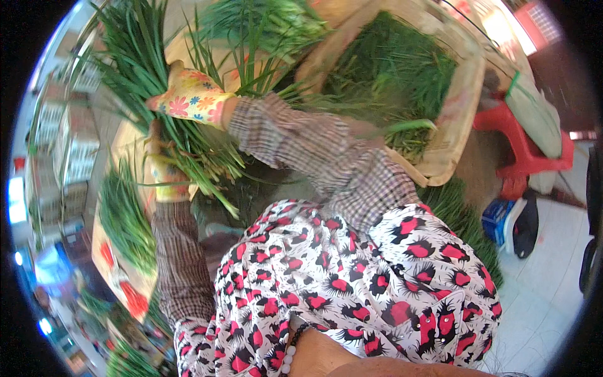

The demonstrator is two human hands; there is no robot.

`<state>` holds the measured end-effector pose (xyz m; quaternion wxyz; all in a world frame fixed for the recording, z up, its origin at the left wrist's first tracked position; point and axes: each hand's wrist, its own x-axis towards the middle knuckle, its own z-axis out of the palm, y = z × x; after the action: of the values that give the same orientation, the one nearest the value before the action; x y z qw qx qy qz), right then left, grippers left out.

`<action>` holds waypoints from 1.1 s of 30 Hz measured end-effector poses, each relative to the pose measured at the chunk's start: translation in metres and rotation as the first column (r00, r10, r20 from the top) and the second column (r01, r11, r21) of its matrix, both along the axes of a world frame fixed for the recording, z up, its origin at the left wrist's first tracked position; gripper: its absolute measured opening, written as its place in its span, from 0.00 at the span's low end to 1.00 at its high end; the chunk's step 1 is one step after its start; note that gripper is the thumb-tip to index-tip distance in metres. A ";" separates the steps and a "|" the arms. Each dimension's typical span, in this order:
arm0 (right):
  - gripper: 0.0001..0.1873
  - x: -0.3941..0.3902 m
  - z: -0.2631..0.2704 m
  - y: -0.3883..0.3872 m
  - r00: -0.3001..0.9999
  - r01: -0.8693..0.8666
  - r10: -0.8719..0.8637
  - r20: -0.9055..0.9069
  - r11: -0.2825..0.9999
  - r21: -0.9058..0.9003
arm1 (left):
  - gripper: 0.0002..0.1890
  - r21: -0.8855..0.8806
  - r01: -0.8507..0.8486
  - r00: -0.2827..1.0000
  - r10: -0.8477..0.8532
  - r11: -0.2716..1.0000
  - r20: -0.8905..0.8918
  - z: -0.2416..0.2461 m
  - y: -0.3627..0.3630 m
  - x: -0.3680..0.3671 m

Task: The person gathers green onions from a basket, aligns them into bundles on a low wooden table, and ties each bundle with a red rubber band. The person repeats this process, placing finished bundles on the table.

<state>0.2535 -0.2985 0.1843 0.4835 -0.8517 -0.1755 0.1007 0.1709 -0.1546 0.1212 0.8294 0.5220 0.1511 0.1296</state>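
Note:
A thick bunch of long green leaves, likely garlic chives [136, 56], lies slantwise across my two hands, its pale stem ends towards my body. My right hand [193, 99], in a floral-print glove, is closed around the middle of the bunch from above. Nearer to me, my left hand [167, 176], gloved too, grips the stems lower down; the leaves partly hide its fingers. Beneath is a wooden board [129, 141]. On its left part lies another bunch of chives [125, 217], next to a bundle of red ties [129, 297].
A large beige plastic crate [464, 108] at the right holds loose chives. More chives [268, 23] are heaped at the far side. A red plastic stool [518, 136] with a pale sack stands beyond the crate. Stacked white crates [77, 146] are at the left.

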 end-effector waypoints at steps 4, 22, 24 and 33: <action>0.46 0.001 -0.071 0.049 1.000 -0.030 0.027 -0.013 0.936 -0.351 | 0.17 -0.056 0.002 0.938 -0.021 0.998 -0.346 -0.068 0.047 0.018; 0.56 -0.078 -0.153 -0.146 0.326 0.801 0.149 -0.934 0.482 0.356 | 0.18 0.992 0.109 0.987 0.121 -0.056 -0.102 -0.057 0.135 -0.011; 0.52 -0.048 -0.170 -0.131 0.418 0.845 0.129 -0.899 0.308 0.437 | 0.17 0.999 -0.027 0.998 0.059 -0.018 0.028 -0.041 0.119 -0.005; 0.27 0.000 -0.206 -0.110 0.548 0.832 -0.264 -0.793 0.073 0.551 | 0.25 0.974 -0.122 0.853 -0.523 -0.192 0.004 -0.016 -0.061 0.018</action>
<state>0.2532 -0.4080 -0.0214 0.8866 -0.3615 0.2887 -0.0016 0.1887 -0.2156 0.1053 0.1570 0.9351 -0.2720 0.1642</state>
